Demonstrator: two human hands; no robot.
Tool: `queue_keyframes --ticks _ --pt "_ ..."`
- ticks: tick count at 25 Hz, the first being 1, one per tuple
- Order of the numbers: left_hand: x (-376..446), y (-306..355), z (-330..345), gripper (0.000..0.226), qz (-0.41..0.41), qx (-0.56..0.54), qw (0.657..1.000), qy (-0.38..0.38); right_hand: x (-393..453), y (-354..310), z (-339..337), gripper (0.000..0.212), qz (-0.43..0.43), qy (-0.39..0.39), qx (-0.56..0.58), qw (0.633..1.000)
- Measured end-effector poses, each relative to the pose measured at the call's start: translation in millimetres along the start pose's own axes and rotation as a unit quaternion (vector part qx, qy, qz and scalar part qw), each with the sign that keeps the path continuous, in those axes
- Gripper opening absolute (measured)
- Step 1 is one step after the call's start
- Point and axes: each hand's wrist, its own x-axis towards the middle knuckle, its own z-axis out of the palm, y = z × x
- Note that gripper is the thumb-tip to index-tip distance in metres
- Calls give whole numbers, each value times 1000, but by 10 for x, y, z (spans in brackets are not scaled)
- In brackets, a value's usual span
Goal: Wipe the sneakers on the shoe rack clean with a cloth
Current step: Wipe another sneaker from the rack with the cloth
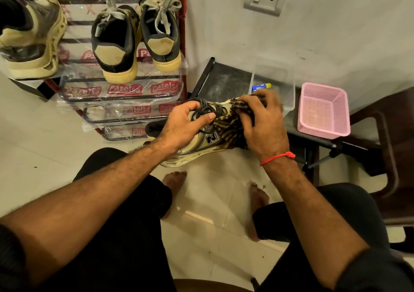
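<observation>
At centre frame my left hand (186, 123) gripped the light, stiff-soled sneaker (201, 141) by its laces, the sound place to hold it, while my right hand (262, 117) pressed the soft striped cloth (233, 123) around its toe, the shoe rack (125, 94) standing beyond at upper left.

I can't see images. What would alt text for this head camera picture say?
A seated person's left hand grips a cream sneaker by its laces while the right hand presses a striped cloth against its toe. Three more sneakers sit on a red shoe rack behind, and a pink basket stands to the right.
</observation>
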Motion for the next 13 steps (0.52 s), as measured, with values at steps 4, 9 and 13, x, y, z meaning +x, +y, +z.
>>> queue_keyframes --ticks 4,9,13 --pt "-11 5 -19 23 1 -4 1000 23 -219 -141 153 62 -29 -98 -106 989" --pt "-4 81 -34 23 47 48 998 22 59 167 84 33 -39 -40 -18 998" --pt "-37 70 -5 23 139 158 977 34 43 169 57 31 4 -54 0 999"
